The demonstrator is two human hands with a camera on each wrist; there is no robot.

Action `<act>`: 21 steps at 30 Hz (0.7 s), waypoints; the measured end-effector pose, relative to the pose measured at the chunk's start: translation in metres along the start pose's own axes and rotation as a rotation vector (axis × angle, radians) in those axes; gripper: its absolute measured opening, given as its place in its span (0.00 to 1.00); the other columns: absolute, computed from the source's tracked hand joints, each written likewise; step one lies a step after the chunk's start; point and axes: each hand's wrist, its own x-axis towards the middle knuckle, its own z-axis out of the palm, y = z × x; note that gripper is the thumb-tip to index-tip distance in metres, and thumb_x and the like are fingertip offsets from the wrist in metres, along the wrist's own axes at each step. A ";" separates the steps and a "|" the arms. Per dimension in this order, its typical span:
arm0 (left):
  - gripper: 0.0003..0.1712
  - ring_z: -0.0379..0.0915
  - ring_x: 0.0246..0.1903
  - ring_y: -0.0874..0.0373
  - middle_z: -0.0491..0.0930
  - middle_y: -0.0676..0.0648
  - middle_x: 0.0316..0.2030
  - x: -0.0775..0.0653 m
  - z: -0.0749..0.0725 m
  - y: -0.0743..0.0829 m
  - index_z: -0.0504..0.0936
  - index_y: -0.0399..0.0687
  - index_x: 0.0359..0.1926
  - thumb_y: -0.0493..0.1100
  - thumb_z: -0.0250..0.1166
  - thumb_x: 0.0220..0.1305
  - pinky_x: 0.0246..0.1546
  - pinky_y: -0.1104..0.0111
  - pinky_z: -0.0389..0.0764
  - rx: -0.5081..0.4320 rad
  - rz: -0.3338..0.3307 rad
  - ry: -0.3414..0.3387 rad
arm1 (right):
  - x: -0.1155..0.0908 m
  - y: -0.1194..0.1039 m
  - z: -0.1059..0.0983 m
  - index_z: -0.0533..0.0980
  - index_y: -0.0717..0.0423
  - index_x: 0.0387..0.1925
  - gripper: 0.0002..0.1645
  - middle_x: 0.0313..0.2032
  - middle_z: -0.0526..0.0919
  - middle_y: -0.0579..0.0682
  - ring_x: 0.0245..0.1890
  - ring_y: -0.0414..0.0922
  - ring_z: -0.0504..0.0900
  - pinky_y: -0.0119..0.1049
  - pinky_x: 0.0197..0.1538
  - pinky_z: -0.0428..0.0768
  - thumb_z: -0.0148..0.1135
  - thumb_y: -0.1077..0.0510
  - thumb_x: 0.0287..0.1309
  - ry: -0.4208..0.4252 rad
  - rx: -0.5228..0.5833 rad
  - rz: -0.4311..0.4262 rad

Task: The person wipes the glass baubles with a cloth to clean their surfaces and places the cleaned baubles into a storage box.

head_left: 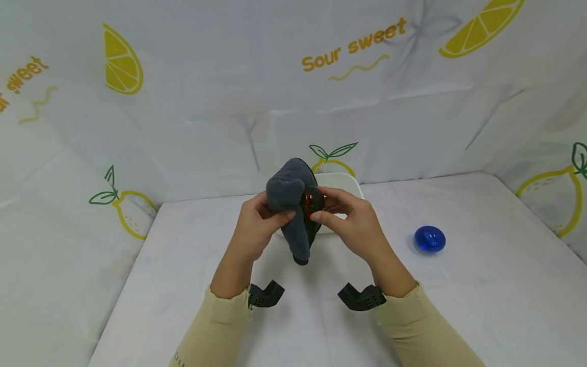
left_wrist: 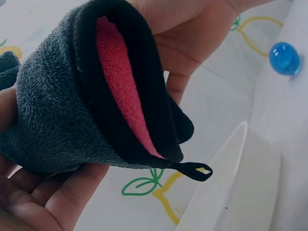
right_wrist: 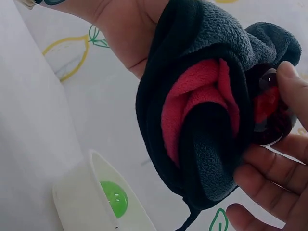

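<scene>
In the head view my left hand (head_left: 257,224) grips a grey cloth (head_left: 288,191) from the left, thumb on its front. The cloth is bunched; the left wrist view shows its black border (left_wrist: 89,91), pink inner side (left_wrist: 120,77) and small black hanging loop (left_wrist: 195,171). My right hand (head_left: 357,219) pinches a dark, glossy ball with red in it (head_left: 314,200) between thumb and fingers. That ball touches the cloth's right side, where the right wrist view shows it (right_wrist: 270,110) in front of the fingertips. Both hands are raised above the table.
A white container (head_left: 344,182) stands behind the hands, partly hidden. The right wrist view shows a green ball (right_wrist: 114,198) inside it. A blue, shiny ball (head_left: 429,239) lies on the white-covered table (head_left: 458,306) to the right. Lemon-printed white cloth (head_left: 220,102) surrounds the table.
</scene>
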 end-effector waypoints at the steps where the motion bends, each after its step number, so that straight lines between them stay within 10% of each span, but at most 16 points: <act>1: 0.24 0.81 0.45 0.56 0.80 0.44 0.48 0.000 0.000 0.001 0.75 0.27 0.56 0.26 0.65 0.57 0.48 0.64 0.82 0.002 0.002 -0.002 | 0.000 0.000 0.000 0.77 0.50 0.59 0.29 0.41 0.86 0.50 0.43 0.45 0.84 0.44 0.49 0.81 0.72 0.52 0.55 0.002 -0.001 0.004; 21: 0.23 0.82 0.45 0.55 0.81 0.37 0.48 0.000 0.001 -0.002 0.78 0.34 0.56 0.29 0.67 0.58 0.49 0.62 0.83 0.106 0.023 0.014 | 0.000 -0.002 -0.001 0.83 0.54 0.49 0.26 0.38 0.86 0.50 0.38 0.45 0.82 0.41 0.40 0.80 0.56 0.38 0.67 -0.048 -0.039 0.077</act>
